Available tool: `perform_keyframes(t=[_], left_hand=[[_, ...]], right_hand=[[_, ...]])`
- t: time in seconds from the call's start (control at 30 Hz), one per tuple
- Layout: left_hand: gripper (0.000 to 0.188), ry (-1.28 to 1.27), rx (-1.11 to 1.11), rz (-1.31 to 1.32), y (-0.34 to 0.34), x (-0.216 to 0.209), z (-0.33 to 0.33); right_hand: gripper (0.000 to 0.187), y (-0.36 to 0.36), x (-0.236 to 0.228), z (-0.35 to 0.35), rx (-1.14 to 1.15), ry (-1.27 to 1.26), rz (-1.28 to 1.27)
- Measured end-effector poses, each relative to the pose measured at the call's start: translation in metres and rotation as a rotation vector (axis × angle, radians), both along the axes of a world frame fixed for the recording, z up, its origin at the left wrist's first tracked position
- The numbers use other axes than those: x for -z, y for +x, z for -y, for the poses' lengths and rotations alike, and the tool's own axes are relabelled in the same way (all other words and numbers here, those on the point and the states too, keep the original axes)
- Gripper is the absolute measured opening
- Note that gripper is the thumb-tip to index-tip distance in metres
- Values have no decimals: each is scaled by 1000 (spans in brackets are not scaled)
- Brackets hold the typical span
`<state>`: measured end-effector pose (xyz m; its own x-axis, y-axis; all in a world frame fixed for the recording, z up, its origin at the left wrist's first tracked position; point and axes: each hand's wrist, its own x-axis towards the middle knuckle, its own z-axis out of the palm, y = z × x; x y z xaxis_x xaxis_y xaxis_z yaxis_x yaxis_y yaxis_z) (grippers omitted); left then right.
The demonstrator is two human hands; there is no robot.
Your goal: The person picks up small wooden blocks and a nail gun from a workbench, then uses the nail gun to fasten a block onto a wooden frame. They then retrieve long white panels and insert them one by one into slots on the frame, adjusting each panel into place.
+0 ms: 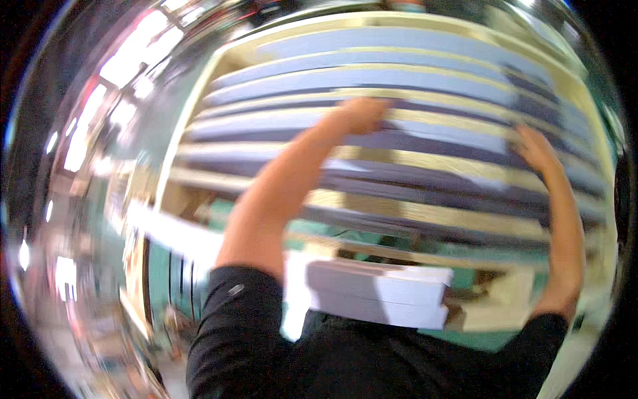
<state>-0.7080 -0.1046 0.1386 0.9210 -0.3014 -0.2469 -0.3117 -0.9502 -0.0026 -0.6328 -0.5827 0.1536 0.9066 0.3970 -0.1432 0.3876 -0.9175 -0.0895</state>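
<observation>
Long blue-grey boards (432, 83) lie side by side in rows, with pale yellow strips (458, 120) showing between them. My left hand (364, 114) is closed at the edge of a middle blue-grey board, its fingertips hidden and blurred. Further right, my right hand (533, 147) reaches to the same rows; its fingers touch or nearly touch a board, and the blur hides whether they grip it. Shadows of my arms fall across the boards.
A pale wooden frame (178, 143) surrounds the rows. Close to my body lies a short stack of white boards (412, 299). Green surface (488, 339) shows beneath. On the left, the workshop with bright windows (136, 46) is smeared by motion.
</observation>
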Motion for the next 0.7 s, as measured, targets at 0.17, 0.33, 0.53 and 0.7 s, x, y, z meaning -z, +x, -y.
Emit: perform_keyframes(t=[0.17,0.33,0.53,0.7], left_hand=[[38,-170,47,93,1,12,11],[41,-90,-10,42,-3,4,10],[47,-89,-21,7,-1,13,12],[51,-61,-77,19,-2,12,11]], right_hand=[[61,26,28,57,37,-24,101],[61,52,57,63,-84,47,223],[61,49,74,72,-91,86,247],[57,32,45,45,-70,145,91]])
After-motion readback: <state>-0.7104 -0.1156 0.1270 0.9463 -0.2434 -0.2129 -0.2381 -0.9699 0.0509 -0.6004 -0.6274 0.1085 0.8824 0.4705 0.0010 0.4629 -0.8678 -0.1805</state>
